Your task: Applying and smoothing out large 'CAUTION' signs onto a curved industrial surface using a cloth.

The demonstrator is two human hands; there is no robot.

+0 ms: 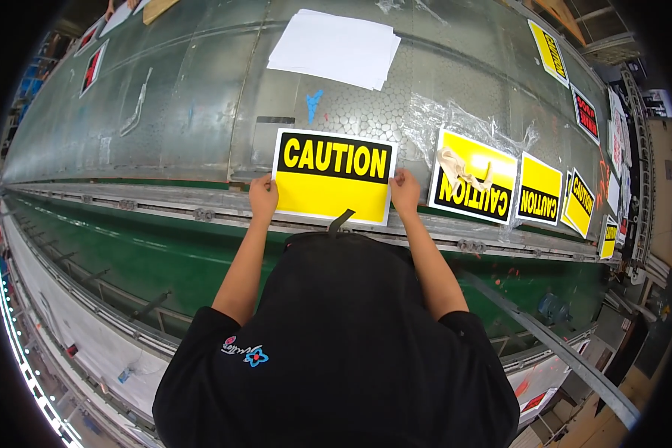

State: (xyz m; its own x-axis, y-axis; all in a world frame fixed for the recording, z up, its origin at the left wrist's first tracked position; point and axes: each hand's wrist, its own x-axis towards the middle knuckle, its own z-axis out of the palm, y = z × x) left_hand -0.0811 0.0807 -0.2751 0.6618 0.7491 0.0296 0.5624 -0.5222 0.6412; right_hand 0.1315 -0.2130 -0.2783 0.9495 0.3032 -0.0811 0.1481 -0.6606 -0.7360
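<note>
While left hand (264, 198) and right hand (405, 193) pinch a yellow sign (333, 176) over the counter's near edge (142, 197), a slack grip could drop it.

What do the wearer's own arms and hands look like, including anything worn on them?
Both the left hand and right hand are ungloved, with no watch or bracelet visible. The forearms are uncovered up to loose, short black sleeves. These belong to a black top with an embroidered blue flower, red at its centre, beside pale lettering.
</note>
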